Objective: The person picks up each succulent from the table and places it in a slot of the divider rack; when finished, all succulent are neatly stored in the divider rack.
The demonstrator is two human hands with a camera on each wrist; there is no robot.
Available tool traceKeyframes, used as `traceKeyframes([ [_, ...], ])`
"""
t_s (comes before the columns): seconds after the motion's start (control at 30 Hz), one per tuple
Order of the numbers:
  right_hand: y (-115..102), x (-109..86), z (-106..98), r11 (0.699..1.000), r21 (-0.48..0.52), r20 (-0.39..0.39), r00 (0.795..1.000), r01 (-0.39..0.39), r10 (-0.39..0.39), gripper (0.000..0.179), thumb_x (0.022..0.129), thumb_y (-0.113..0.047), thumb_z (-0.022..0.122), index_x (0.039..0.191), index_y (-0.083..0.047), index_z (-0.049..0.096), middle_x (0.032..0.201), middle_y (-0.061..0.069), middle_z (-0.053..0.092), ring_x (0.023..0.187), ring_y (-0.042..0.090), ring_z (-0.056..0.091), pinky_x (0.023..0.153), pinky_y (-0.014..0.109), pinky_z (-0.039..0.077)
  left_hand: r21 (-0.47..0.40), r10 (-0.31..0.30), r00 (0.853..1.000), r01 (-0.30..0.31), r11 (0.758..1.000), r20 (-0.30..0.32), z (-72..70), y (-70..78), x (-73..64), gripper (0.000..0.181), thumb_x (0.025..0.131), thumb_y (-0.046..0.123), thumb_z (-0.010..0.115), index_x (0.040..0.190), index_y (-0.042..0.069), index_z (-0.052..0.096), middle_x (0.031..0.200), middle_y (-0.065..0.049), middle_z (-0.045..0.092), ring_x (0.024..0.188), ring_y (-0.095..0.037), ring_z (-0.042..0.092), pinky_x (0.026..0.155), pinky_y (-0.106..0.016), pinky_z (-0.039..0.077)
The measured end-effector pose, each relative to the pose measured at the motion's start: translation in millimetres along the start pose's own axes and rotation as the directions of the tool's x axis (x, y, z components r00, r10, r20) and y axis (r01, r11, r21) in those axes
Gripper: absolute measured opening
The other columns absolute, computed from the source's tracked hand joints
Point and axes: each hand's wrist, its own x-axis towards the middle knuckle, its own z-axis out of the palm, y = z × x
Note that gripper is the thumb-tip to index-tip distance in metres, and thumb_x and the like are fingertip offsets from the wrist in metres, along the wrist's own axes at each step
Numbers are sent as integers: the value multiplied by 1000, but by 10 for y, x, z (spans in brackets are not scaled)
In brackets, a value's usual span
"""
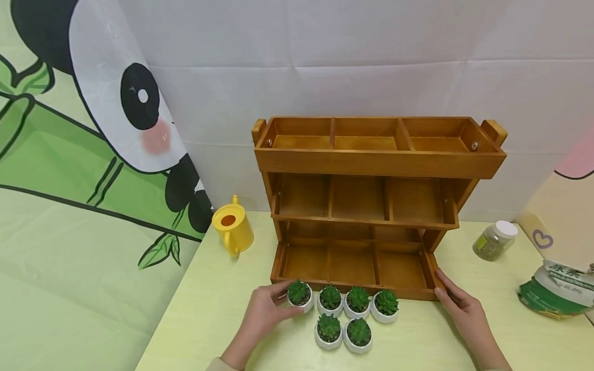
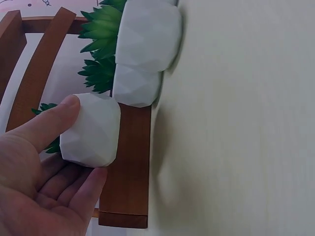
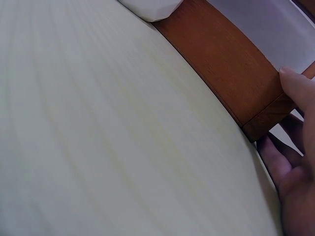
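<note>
My left hand (image 1: 264, 310) holds a small potted succulent (image 1: 300, 295) between thumb and fingers. Its faceted white pot (image 2: 91, 130) is tilted in the left wrist view, just in front of the rack's bottom tier and apart from the other pots. A brown three-tier wooden rack (image 1: 380, 162) stands against the back wall, each tier split into three compartments with nothing in them. At the bottom tier's right front corner (image 3: 266, 115), my right hand (image 1: 464, 309) grips the wood, thumb on one side and fingers on the other. More potted succulents (image 1: 358, 300) stand in two rows before the rack.
A yellow watering can (image 1: 233, 226) is left of the rack. To the right are a clear jar (image 1: 494, 241) with a white lid and a green-and-white bag (image 1: 557, 288). Pale wood-grain tabletop (image 1: 195, 319) extends around them, with a printed cloth (image 1: 93, 154) along the left.
</note>
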Motion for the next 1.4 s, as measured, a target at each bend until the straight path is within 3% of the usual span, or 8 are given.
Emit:
traceKeyframes([
  [0.23, -31, -7, -5, 1000, -6, -1, 1000, -3, 3, 52, 108, -25, 61, 156, -11, 49, 157, 2, 46, 127, -22, 39, 95, 0, 38, -48, 1, 1000, 0, 999, 16, -60, 105, 39, 61, 76, 13, 95, 131, 2, 72, 131, -18, 69, 120, -35, 66, 92, -32, 58],
  [0.47, -13, -10, 3, 1000, 5, -5, 1000, 15, -15, 51, 108, -23, 62, 155, -7, 50, 157, -1, 46, 127, -21, 39, 95, 1, 38, -8, 3, 1000, -2, 1000, 13, -125, 212, 117, 60, 77, 16, 95, 130, 5, 72, 128, -17, 70, 115, -33, 70, 90, -33, 59],
  [0.83, 7, 0, -1, 1000, -12, -4, 1000, -2, 2, 52, 108, -24, 62, 156, -11, 49, 157, 3, 47, 127, -21, 39, 95, 0, 38, 43, 36, 999, -35, 998, -21, -143, 326, 387, 58, 78, 18, 95, 130, 8, 73, 124, -13, 72, 107, -26, 73, 84, -30, 61],
  [1.07, -3, -2, -2, 1000, -13, -5, 1000, -8, 8, 52, 108, -25, 62, 157, -12, 48, 157, 3, 47, 126, -22, 39, 94, 0, 38, 70, 58, 998, -56, 996, -31, -74, 299, 600, 55, 79, 16, 94, 129, 5, 73, 122, -12, 73, 108, -28, 73, 83, -30, 61],
  [1.4, -1, 2, 0, 1000, -21, -3, 1000, -13, 13, 52, 108, -26, 62, 157, -13, 48, 157, 4, 47, 126, -22, 38, 94, 0, 38, 141, 10, 998, -1, 990, -66, 50, 176, 852, 58, 80, 17, 94, 131, 2, 71, 126, -15, 70, 108, -29, 71, 86, -33, 62],
])
